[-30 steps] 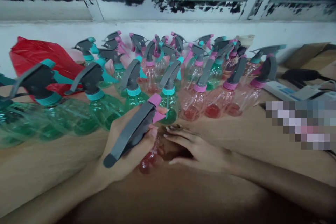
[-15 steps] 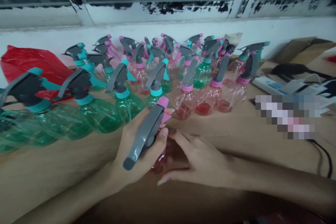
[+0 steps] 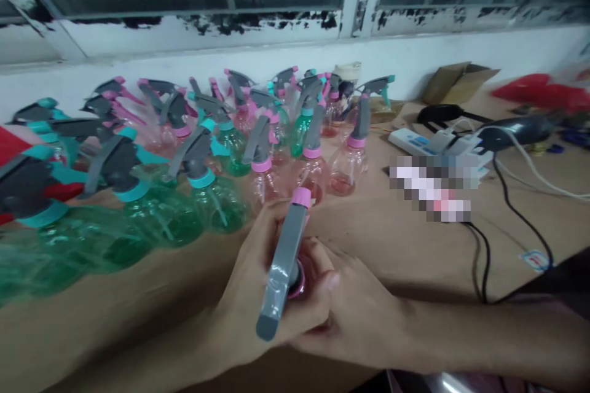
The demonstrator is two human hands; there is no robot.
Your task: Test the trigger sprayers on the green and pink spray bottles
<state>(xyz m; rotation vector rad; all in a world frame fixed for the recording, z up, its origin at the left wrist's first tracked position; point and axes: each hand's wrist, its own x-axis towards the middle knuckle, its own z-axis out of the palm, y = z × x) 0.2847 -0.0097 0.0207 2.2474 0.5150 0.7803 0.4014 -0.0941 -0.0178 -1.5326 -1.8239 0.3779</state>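
Close in front of me is a pink spray bottle (image 3: 286, 261) with a grey trigger head and pink nozzle, the nozzle pointing away from me. My left hand (image 3: 251, 285) is closed around its head and neck, thumb across the near side. Lower down, my right hand (image 3: 357, 301) wraps the bottle's body, which is mostly hidden by my fingers. Just beyond my hands stand clear pink spray bottles (image 3: 348, 166) with a little red liquid inside. Green spray bottles (image 3: 219, 202) with turquoise collars line up to the left.
More spray bottles crowd the table (image 3: 405, 245) back to the wall. On the right lie a white power strip (image 3: 412, 142), black cables (image 3: 483, 258) and a dark cylindrical object (image 3: 516, 133). A cardboard box (image 3: 454, 83) and red plastic (image 3: 544, 91) sit behind them.
The view has turned right. My right hand, earlier with fingers spread beside the bottle, has closed around its body. The held bottle now stands nearer upright in view, its head still in my left hand.
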